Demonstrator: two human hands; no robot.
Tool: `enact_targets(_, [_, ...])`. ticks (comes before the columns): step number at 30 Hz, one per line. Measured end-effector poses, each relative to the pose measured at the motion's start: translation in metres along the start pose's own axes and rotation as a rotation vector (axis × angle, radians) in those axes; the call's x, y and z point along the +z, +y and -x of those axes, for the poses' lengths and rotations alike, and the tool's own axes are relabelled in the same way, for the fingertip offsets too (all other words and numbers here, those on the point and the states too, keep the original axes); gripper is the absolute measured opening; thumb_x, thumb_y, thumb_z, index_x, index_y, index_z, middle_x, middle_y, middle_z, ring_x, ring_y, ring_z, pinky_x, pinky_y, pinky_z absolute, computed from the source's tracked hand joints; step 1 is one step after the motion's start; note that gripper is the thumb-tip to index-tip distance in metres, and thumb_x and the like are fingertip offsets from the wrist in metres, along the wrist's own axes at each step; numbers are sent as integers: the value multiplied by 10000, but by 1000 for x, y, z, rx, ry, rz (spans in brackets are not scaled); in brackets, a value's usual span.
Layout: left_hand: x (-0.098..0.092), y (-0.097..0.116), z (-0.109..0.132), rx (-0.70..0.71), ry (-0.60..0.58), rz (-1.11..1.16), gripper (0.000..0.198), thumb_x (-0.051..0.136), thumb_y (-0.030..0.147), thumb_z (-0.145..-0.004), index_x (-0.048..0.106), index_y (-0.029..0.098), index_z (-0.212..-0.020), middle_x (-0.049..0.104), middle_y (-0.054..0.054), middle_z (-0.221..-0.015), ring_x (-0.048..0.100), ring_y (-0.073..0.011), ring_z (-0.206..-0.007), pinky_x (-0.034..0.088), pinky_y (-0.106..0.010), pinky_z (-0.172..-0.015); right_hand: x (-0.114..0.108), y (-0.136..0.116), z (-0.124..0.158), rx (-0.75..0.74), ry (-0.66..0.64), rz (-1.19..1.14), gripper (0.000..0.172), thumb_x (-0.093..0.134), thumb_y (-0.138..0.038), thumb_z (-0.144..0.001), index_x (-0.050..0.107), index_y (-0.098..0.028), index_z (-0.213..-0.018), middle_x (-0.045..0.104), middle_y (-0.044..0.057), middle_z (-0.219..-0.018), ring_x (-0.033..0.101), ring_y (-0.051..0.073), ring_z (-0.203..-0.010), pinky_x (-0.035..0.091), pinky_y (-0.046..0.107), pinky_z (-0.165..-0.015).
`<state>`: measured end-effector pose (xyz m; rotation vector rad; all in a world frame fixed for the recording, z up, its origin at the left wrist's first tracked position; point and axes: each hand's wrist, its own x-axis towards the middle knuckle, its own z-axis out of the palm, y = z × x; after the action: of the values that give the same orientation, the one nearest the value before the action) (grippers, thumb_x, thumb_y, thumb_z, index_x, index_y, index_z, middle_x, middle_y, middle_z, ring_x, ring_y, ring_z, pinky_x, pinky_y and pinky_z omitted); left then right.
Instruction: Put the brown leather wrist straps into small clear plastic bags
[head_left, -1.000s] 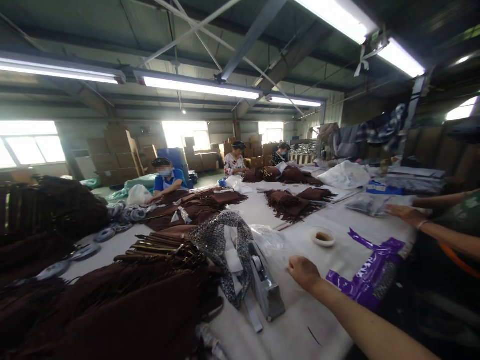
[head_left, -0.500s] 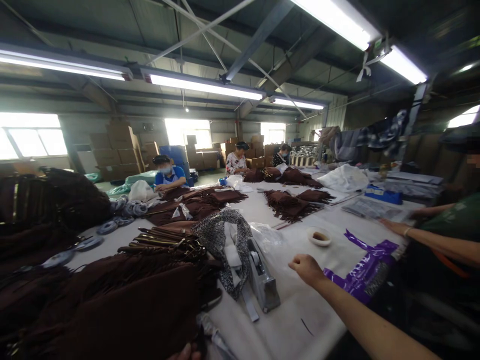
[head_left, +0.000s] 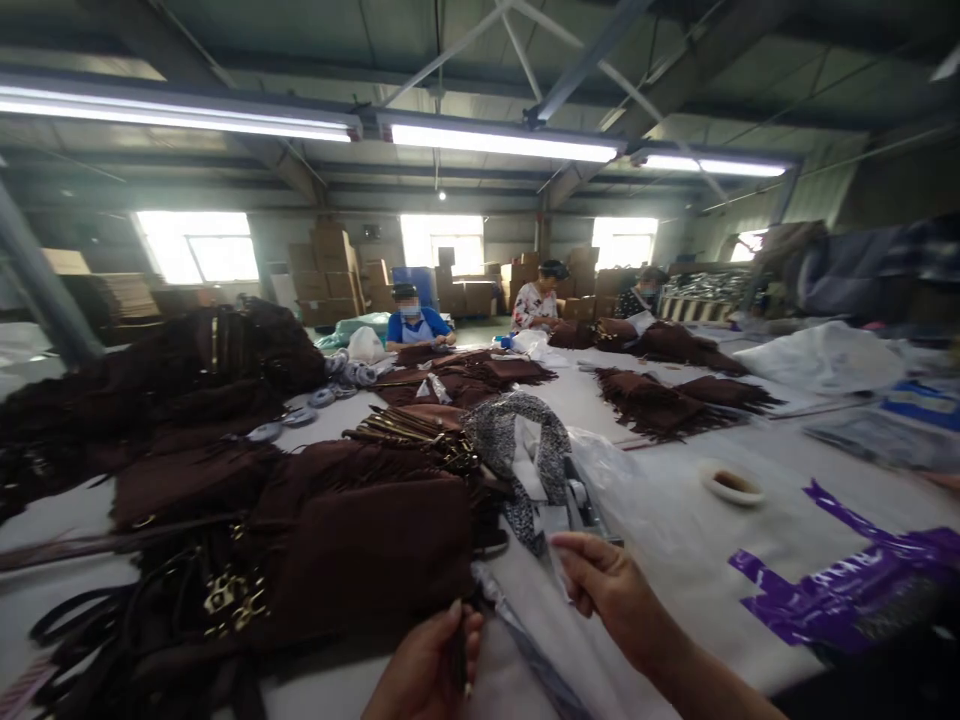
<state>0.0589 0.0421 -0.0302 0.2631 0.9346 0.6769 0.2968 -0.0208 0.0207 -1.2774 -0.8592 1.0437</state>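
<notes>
My left hand is low at the bottom middle, its fingers closed round a thin dark thing at the near edge of a brown fringed suede bag; I cannot name that thing. My right hand is just right of it over the white table, with thumb and fingers pinched on a pale translucent strip. A grey tape dispenser is partly hidden behind that hand. A black-and-white patterned cloth lies draped over the dispenser.
More brown fringed bags with gold hardware are piled on the left. A purple plastic bag and a small white ring lie on the right. Three people work at the table's far end, with cardboard boxes behind them.
The view has swung left and down. My right hand has drawn back toward me and pinched the pale strip. My left hand has come into view at the bag's near edge.
</notes>
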Motion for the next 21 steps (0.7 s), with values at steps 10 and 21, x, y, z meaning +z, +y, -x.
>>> enact_targets(10, [-5, -7, 14, -29, -192, 189, 141, 699, 179, -800, 659, 94, -906, 726, -34, -714, 684, -129, -576, 471, -188, -472, 75, 62, 24, 427, -316, -306, 645, 714, -432, -733, 515, -197, -1300, 484, -107, -453, 319, 32, -317, 205, 145, -355])
enact_targets(21, [-3, -13, 4, 90, -172, -38, 197, 779, 204, -734, 655, 112, -856, 657, -12, -644, 611, -91, -525, 412, -145, -410, 53, 59, 26, 143, -220, 358, 551, 517, -428, -828, 527, -135, -1294, 614, -35, -552, 458, 109, -390, 363, 225, -410])
